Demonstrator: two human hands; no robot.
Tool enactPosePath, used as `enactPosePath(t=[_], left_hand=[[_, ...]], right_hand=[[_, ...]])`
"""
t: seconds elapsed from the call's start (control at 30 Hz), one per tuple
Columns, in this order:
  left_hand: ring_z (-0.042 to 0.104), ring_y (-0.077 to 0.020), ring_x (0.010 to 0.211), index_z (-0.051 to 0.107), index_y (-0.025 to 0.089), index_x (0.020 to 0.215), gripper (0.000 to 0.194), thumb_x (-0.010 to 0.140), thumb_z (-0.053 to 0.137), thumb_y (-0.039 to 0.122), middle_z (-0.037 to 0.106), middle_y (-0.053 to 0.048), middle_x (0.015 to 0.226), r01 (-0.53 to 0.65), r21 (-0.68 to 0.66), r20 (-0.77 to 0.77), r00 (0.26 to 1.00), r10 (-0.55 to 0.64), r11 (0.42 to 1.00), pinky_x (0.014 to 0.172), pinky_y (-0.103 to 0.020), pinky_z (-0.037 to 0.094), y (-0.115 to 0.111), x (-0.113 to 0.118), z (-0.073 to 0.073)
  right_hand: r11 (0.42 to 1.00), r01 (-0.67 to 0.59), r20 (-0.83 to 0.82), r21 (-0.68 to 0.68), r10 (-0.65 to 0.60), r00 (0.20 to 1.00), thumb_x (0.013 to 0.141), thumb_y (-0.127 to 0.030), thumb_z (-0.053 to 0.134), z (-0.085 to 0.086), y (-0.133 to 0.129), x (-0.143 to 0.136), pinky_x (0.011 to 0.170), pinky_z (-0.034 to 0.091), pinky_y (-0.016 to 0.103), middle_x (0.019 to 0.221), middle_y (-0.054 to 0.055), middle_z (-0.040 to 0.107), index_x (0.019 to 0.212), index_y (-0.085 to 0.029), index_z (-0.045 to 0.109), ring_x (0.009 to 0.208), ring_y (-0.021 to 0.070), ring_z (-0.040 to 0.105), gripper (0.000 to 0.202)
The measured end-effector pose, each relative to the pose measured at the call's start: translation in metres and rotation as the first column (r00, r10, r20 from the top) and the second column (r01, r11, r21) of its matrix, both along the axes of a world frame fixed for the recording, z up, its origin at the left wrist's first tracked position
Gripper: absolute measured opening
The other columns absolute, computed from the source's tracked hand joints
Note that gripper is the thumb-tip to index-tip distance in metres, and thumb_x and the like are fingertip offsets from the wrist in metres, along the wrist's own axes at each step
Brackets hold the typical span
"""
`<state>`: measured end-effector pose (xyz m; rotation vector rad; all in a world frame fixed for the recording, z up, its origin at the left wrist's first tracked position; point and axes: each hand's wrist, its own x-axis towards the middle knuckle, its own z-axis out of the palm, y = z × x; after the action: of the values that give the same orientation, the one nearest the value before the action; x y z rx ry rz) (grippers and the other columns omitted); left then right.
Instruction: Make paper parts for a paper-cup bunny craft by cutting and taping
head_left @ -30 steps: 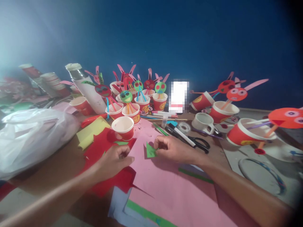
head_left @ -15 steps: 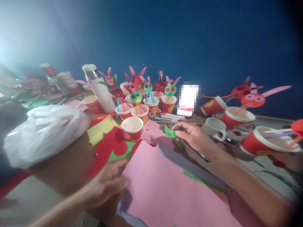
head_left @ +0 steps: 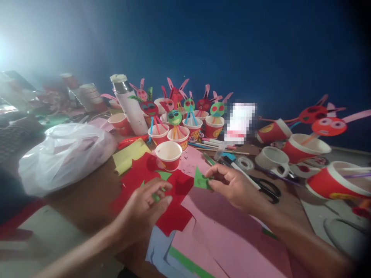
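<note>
2 bare forearms [head_left: 95, 240] slant in from the lower corners. The left hand [head_left: 147, 202] curls its fingers loosely, thumb apart from them; the right hand [head_left: 232, 184] pinches between thumb and fingers.

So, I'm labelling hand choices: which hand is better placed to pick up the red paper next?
Probably the left hand: it hangs over the red paper and looks empty, while the right hand pinches a green paper piece.

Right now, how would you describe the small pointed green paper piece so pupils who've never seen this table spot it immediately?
Find the broad pink paper sheet, then the person's right hand near its far end. The small pointed green paper piece is pinched there, unlike the green paper scrap amid the red paper.
</note>
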<state>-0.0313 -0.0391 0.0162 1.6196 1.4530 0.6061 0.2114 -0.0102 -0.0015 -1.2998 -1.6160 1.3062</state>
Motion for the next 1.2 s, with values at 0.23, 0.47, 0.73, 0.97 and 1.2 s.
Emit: enactPosePath(t=[0.23, 0.47, 0.73, 0.97, 1.2], left_hand=[[0.047, -0.0090, 0.043, 0.055, 0.015, 0.085, 0.030, 0.070, 0.061, 0.041, 0.052, 0.004, 0.052, 0.070, -0.297, 0.282, 0.959, 0.018, 0.952, 0.038, -0.018, 0.037, 0.017, 0.024, -0.011], [0.043, -0.0072, 0.038, 0.050, 0.017, 0.063, 0.020, 0.070, 0.059, 0.033, 0.048, 0.006, 0.041, 0.020, -0.291, 0.199, 0.979, 0.041, 0.956, 0.041, -0.018, 0.034, 0.015, 0.018, -0.006], [0.036, -0.0065, 0.043, 0.056, 0.016, 0.066, 0.022, 0.074, 0.057, 0.036, 0.043, 0.008, 0.046, -0.150, 0.001, -0.140, 0.979, 0.149, 0.989, 0.043, -0.018, 0.027, 0.045, -0.047, -0.001], [0.050, -0.0121, 0.052, 0.064, 0.015, 0.067, 0.026, 0.071, 0.058, 0.041, 0.058, 0.003, 0.055, -0.116, 0.068, -0.274, 0.953, 0.130, 0.991, 0.048, -0.020, 0.035, 0.067, -0.062, -0.020], [0.059, -0.0187, 0.065, 0.067, 0.019, 0.083, 0.029, 0.072, 0.058, 0.044, 0.067, -0.001, 0.072, -0.102, 0.147, -0.405, 0.901, 0.154, 0.984, 0.060, -0.025, 0.040, 0.063, -0.064, -0.010]], right_hand=[[0.991, -0.134, 0.024, -0.001, 0.134, 0.991, 0.081, -0.017, 0.052, 0.001, -0.023, -0.022, 0.056, 0.037, 0.021, 0.068, -0.005, 0.055, 0.080, -0.021, 0.054, 0.062, 0.0106, 0.047, 0.004], [0.996, -0.084, -0.097, -0.040, 0.080, 0.992, 0.083, -0.018, 0.049, -0.004, -0.024, -0.024, 0.060, 0.042, 0.023, 0.067, -0.004, 0.059, 0.082, -0.021, 0.053, 0.063, 0.0128, 0.055, 0.005], [1.000, -0.015, -0.005, -0.024, 0.015, 1.000, 0.082, -0.022, 0.051, -0.002, -0.009, -0.013, 0.061, 0.047, 0.026, 0.066, -0.001, 0.065, 0.085, -0.020, 0.055, 0.064, 0.0148, 0.061, 0.005], [0.999, -0.021, 0.071, 0.034, 0.018, 0.997, 0.083, -0.028, 0.052, -0.006, 0.001, -0.003, 0.060, 0.048, 0.027, 0.068, 0.000, 0.066, 0.081, -0.020, 0.058, 0.062, 0.0151, 0.061, 0.010], [0.989, -0.045, 0.205, 0.142, 0.015, 0.979, 0.085, -0.029, 0.049, 0.000, 0.008, 0.009, 0.059, 0.046, 0.025, 0.068, 0.001, 0.065, 0.078, -0.019, 0.057, 0.063, 0.0153, 0.061, 0.015]])
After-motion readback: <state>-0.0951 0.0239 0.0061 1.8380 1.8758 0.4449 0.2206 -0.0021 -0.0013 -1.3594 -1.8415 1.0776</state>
